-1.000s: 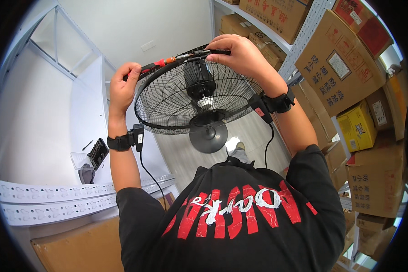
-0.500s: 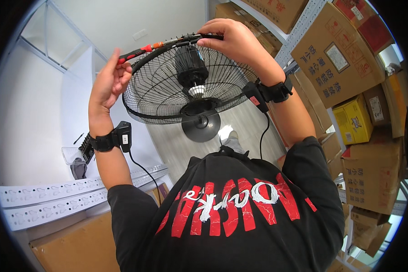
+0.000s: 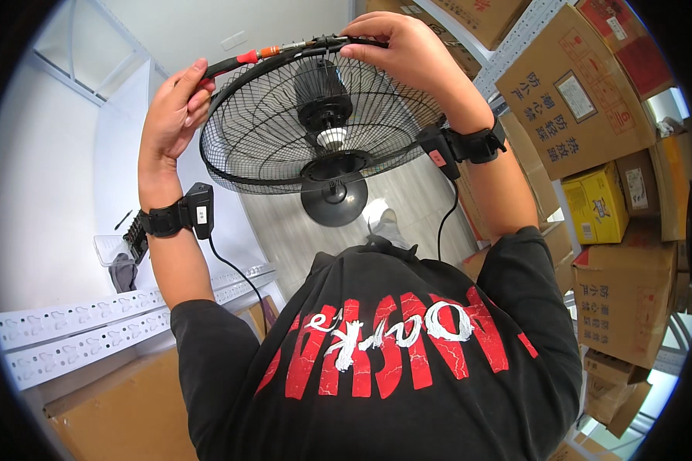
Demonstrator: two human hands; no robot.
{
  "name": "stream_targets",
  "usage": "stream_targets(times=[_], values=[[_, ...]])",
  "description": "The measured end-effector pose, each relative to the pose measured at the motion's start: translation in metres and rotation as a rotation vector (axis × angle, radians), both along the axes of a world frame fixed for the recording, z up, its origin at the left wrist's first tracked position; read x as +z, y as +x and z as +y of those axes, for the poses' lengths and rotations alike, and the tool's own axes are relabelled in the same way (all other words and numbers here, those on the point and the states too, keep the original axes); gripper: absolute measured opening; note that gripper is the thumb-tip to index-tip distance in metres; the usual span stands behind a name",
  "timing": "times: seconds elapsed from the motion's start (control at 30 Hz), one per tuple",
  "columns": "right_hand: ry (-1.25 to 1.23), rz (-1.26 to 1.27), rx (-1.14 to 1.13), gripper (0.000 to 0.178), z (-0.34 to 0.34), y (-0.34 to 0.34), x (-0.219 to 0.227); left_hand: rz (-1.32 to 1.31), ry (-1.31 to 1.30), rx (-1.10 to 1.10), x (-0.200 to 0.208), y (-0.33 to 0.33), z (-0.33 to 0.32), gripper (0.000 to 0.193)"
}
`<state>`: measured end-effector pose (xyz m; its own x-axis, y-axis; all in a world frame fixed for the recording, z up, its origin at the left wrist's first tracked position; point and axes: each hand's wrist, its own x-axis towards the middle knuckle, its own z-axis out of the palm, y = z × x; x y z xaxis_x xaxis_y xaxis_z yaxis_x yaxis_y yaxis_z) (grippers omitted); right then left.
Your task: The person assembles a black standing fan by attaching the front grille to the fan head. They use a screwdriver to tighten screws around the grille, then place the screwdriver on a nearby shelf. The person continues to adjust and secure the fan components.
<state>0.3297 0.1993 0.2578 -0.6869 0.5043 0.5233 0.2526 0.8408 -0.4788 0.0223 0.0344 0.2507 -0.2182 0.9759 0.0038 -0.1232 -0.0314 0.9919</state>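
A black standing fan with a round wire cage [image 3: 261, 146] is in front of me, with its dark motor housing [image 3: 323, 96] seen through the wires and its round base [image 3: 334, 203] on the floor. My left hand [image 3: 175, 111] pinches the handle end of a red and black screwdriver [image 3: 246, 58] between thumb and fingers. The shaft runs right along the cage's top rim, its tip near a dark clip-like part. At that spot my right hand [image 3: 404, 46] grips the black rim, thumb below and fingers above. Exactly what the tip touches is too small to make out.
Cardboard boxes [image 3: 573, 92] and a yellow box [image 3: 597, 206] fill the shelves at right. To the left, a white table [image 3: 231, 250] with a perforated metal edge holds a clear tray [image 3: 111, 250] and dark small items. Cabled black devices [image 3: 201, 211] are strapped to both wrists.
My left fingers have closed more around the screwdriver's handle end, and that hand has shifted up and slightly left. The fan and my right hand sit a little higher in view.
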Motion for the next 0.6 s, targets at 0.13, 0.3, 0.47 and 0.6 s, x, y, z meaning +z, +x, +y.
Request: stream_targets(times=[0.13, 0.3, 0.47, 0.6], values=[[-0.030, -0.015, -0.026, 0.034, -0.004, -0.001, 0.003, 0.289, 0.228, 0.044, -0.015, -0.005, 0.002, 0.031], [-0.041, -0.013, -0.024, 0.034, -0.004, -0.001, 0.002, 0.595, 0.430, 0.079, -0.022, -0.014, 0.003, 0.019], [0.028, 0.017, -0.027, 0.035, 0.001, 0.000, -0.002, 0.695, 0.491, 0.146, -0.021, -0.007, 0.003, 0.014], [0.100, 0.032, 0.031, 0.035, 0.000, 0.000, 0.000, 0.457, 0.318, 0.086, -0.012, -0.007, -0.003, 0.011]])
